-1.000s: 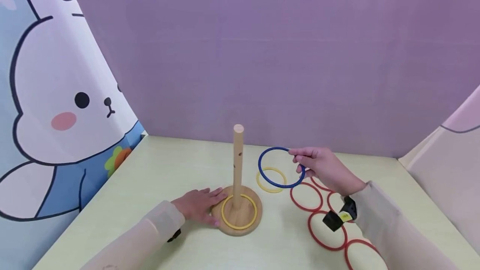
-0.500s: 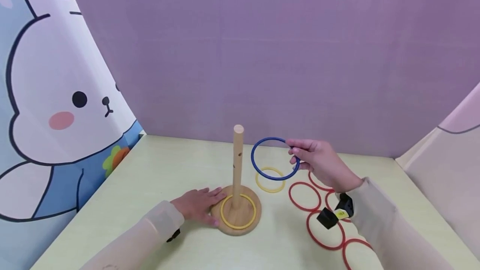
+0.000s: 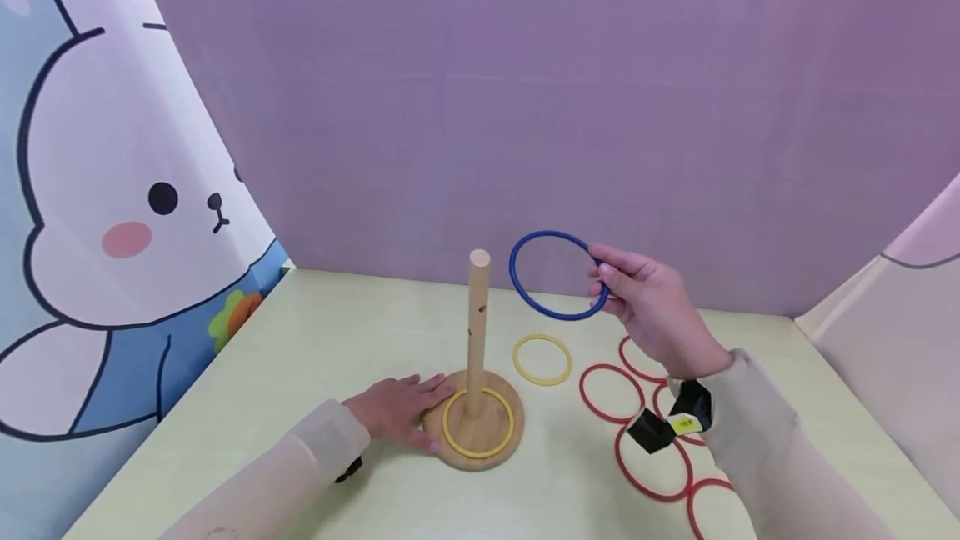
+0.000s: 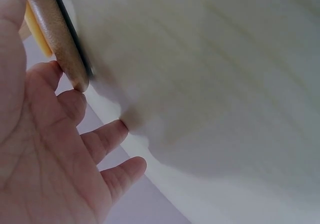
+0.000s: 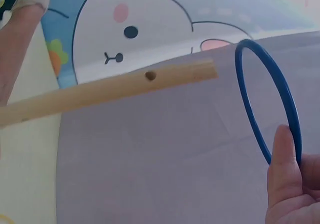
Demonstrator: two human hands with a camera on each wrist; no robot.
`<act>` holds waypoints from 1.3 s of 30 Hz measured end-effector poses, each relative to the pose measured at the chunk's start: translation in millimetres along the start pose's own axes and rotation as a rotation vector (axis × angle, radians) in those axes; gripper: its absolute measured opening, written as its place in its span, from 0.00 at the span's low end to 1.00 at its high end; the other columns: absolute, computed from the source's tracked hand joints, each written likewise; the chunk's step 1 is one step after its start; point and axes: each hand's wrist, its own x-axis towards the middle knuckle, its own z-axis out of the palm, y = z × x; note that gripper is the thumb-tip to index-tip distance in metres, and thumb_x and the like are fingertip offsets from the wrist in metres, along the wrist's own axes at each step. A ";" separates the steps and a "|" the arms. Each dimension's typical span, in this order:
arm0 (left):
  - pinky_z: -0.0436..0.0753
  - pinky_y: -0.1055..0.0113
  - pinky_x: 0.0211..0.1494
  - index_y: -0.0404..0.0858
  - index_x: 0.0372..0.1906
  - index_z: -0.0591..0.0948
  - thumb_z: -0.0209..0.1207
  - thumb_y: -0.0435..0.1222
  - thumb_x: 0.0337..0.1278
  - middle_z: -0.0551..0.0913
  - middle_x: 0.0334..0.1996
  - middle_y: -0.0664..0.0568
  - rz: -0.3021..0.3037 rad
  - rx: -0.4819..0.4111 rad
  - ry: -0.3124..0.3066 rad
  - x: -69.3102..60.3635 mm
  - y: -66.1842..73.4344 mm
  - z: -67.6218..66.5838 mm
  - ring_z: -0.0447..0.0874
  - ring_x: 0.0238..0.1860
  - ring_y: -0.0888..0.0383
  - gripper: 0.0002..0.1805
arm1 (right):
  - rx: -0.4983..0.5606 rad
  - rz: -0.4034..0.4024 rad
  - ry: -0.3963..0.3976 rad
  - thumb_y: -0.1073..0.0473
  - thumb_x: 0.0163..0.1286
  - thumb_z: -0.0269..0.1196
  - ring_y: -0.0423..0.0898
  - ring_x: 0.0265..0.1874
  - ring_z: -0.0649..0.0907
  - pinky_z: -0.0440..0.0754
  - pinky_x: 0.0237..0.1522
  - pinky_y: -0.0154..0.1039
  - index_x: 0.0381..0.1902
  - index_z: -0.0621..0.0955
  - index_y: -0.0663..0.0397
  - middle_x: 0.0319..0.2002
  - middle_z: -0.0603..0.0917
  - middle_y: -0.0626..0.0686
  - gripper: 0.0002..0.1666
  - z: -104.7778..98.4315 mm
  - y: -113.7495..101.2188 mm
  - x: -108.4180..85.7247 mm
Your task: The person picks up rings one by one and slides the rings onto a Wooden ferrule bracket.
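Observation:
My right hand point(image 3: 654, 307) pinches a blue ring point(image 3: 551, 315) by its right edge, thumb on the near side. The ring hangs tilted in the air, to the right of a wooden post point(image 3: 477, 332) and near its top height. In the right wrist view the blue ring point(image 5: 284, 83) is just beyond the post's tip point(image 5: 205, 69), apart from it. The post rises from a round wooden base point(image 3: 513, 440), on which a yellow ring point(image 3: 450, 440) lies around the post. My left hand point(image 3: 397, 412) rests on the base's left edge, fingers spread; the left wrist view shows its fingers point(image 4: 107, 139) extended.
Another yellow ring point(image 3: 567, 357) lies on the table point(image 3: 360, 323) behind and right of the base. Several red rings point(image 3: 583, 394) lie to the right, partly under my right forearm. A purple wall point(image 3: 480, 107) stands behind; a rabbit-print panel point(image 3: 97, 148) is at left.
My right hand has raised the blue ring higher, shifting slightly left and then back right. My left hand has stayed on the base.

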 end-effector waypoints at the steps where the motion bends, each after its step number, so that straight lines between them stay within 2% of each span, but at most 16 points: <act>1: 0.64 0.46 0.66 0.49 0.73 0.61 0.62 0.62 0.48 0.56 0.74 0.55 0.005 0.000 0.001 0.1 -0.5 0.4 0.60 0.69 0.40 0.48 | 0.025 -0.010 0.001 0.66 0.71 0.55 0.39 0.31 0.83 0.81 0.38 0.29 0.48 0.83 0.52 0.35 0.82 0.52 0.13 1.9 -1.5 -0.3; 8: 0.63 0.45 0.66 0.48 0.74 0.61 0.61 0.63 0.48 0.56 0.74 0.54 0.002 -0.010 -0.007 -0.6 -1.7 0.4 0.59 0.69 0.40 0.49 | 0.132 -0.051 -0.003 0.67 0.71 0.55 0.39 0.29 0.83 0.81 0.35 0.27 0.43 0.84 0.48 0.33 0.82 0.51 0.13 16.2 -5.6 -2.2; 16: 0.63 0.44 0.66 0.47 0.73 0.61 0.62 0.62 0.48 0.56 0.74 0.53 0.010 -0.014 -0.010 -4.2 0.0 -1.4 0.60 0.69 0.39 0.49 | 0.139 -0.082 0.009 0.67 0.73 0.52 0.38 0.29 0.83 0.80 0.34 0.26 0.43 0.84 0.46 0.33 0.82 0.50 0.15 31.6 -5.6 -2.9; 19: 0.62 0.45 0.67 0.47 0.73 0.61 0.62 0.62 0.48 0.57 0.74 0.53 0.008 -0.016 -0.011 -4.5 0.6 -1.9 0.60 0.69 0.39 0.48 | 0.125 -0.076 0.013 0.68 0.73 0.51 0.38 0.29 0.83 0.80 0.35 0.26 0.47 0.82 0.50 0.33 0.82 0.50 0.15 37.5 -4.0 -2.3; 21: 0.62 0.45 0.67 0.48 0.73 0.61 0.62 0.62 0.48 0.57 0.74 0.54 0.004 -0.017 -0.013 -4.6 0.7 -2.0 0.60 0.69 0.40 0.48 | 0.107 -0.071 0.022 0.68 0.73 0.51 0.38 0.29 0.83 0.80 0.35 0.26 0.53 0.79 0.56 0.33 0.82 0.49 0.16 42.0 -2.5 -1.5; 24: 0.62 0.46 0.67 0.49 0.74 0.61 0.62 0.62 0.48 0.56 0.74 0.56 -0.011 -0.019 -0.020 -4.6 0.5 -1.8 0.59 0.69 0.41 0.48 | 0.070 -0.056 0.031 0.69 0.74 0.50 0.36 0.29 0.83 0.79 0.34 0.25 0.62 0.71 0.67 0.32 0.82 0.48 0.20 48.2 -0.1 -0.7; 27: 0.62 0.46 0.67 0.50 0.74 0.61 0.62 0.62 0.48 0.56 0.74 0.56 -0.017 -0.021 -0.025 -4.5 0.5 -1.6 0.59 0.69 0.41 0.48 | 0.050 -0.041 0.034 0.70 0.74 0.48 0.35 0.28 0.82 0.79 0.33 0.24 0.66 0.65 0.73 0.31 0.82 0.47 0.24 52.6 2.2 -0.2; 33: 0.62 0.47 0.68 0.51 0.74 0.60 0.62 0.63 0.48 0.56 0.74 0.57 -0.021 -0.017 -0.029 -4.6 1.3 -2.6 0.59 0.70 0.41 0.48 | 0.031 -0.018 0.010 0.70 0.75 0.47 0.36 0.29 0.82 0.79 0.35 0.25 0.66 0.64 0.74 0.32 0.80 0.48 0.24 56.0 5.8 0.7; 39: 0.62 0.45 0.66 0.48 0.74 0.61 0.62 0.62 0.48 0.56 0.74 0.54 0.006 -0.024 -0.012 -9.9 2.1 -4.2 0.60 0.69 0.39 0.48 | -0.012 -0.024 -0.032 0.70 0.75 0.46 0.35 0.30 0.82 0.79 0.35 0.26 0.67 0.63 0.73 0.34 0.77 0.49 0.24 59.5 10.0 0.7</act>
